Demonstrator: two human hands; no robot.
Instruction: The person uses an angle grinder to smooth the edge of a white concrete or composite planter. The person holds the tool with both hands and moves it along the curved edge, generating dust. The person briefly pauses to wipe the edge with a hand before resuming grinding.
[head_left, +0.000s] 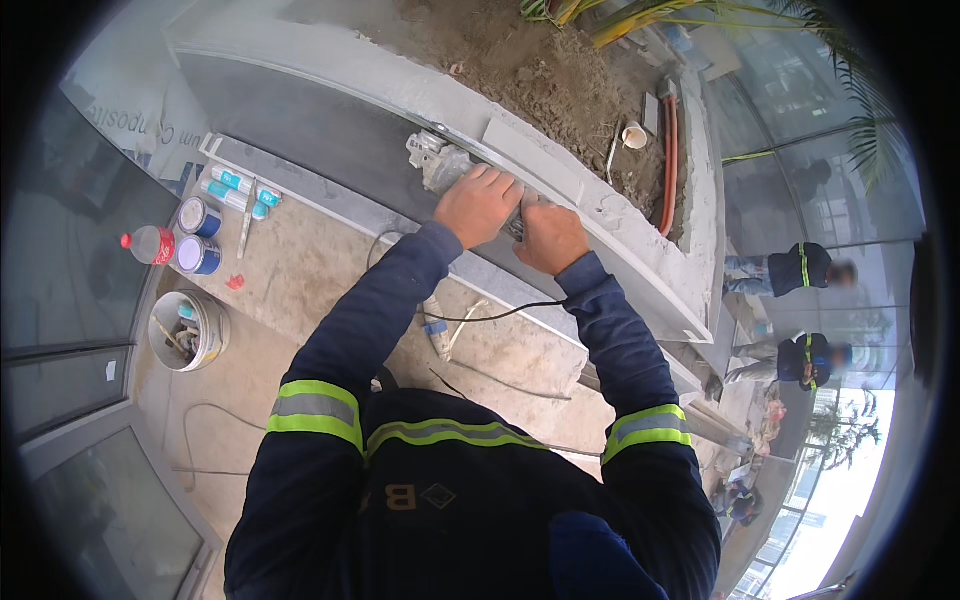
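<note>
Surface: grey stone ledge (pixel 560 190) by your planter.
Hands: your left hand (pixel 478 204) and right hand (pixel 549 238) both clamp the power tool (pixel 440 163).
Hidden: tool's working end.

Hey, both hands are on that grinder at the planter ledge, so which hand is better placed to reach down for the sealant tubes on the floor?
Probably the left hand. The sealant tubes lie on the floor to the person's left, beside the tins, while the right hand sits on the far side of the grinder.
</note>
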